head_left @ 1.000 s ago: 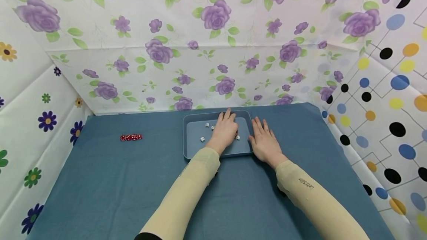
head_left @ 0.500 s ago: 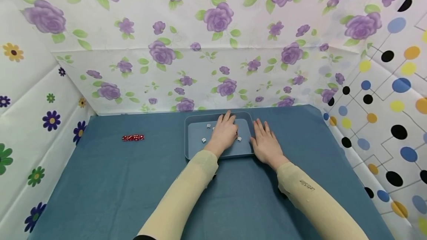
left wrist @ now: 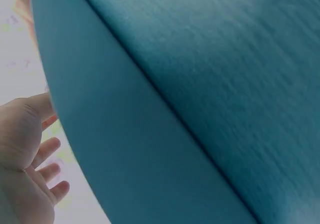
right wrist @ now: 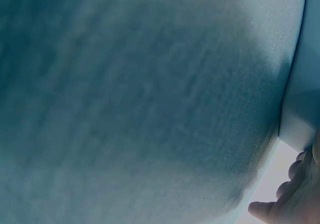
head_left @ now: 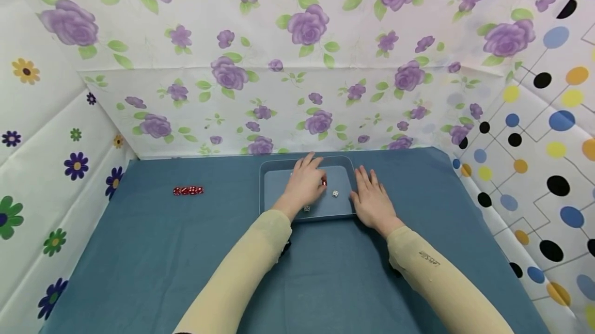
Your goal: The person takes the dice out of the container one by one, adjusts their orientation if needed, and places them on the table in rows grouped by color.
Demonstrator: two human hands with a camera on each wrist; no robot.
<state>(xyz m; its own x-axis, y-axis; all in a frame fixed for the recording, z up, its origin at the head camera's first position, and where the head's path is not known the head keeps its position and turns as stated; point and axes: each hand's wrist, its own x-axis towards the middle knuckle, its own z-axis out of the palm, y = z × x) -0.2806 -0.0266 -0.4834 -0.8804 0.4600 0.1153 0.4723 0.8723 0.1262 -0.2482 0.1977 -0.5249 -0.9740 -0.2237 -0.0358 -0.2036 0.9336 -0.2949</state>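
A shallow blue-grey tray [head_left: 345,205] lies on the table. My left hand [head_left: 304,181] is over its middle, thumb and index finger pinching a red die [head_left: 324,182]. One white die [head_left: 335,193] lies to the right of that hand and another white die [head_left: 307,208] by the tray's near wall; the hand and forearm cover other parts of the floor. Against the tray's right wall rests my right hand [head_left: 373,200], fingers straight. The left wrist view has the left hand [left wrist: 25,154] beside the tray wall [left wrist: 125,114]; the right wrist view catches the right hand [right wrist: 295,194] at its edge.
A row of several red dice [head_left: 188,190] lies to the left of the tray on the blue tablecloth [head_left: 139,251]. Floral cloth [head_left: 260,70] hangs behind the table, and a dotted cloth [head_left: 534,132] hangs on the right.
My left hand has shifted slightly left inside the tray, and the red die now shows at its fingertips. A white die near the front wall has come into sight. The right hand stays put.
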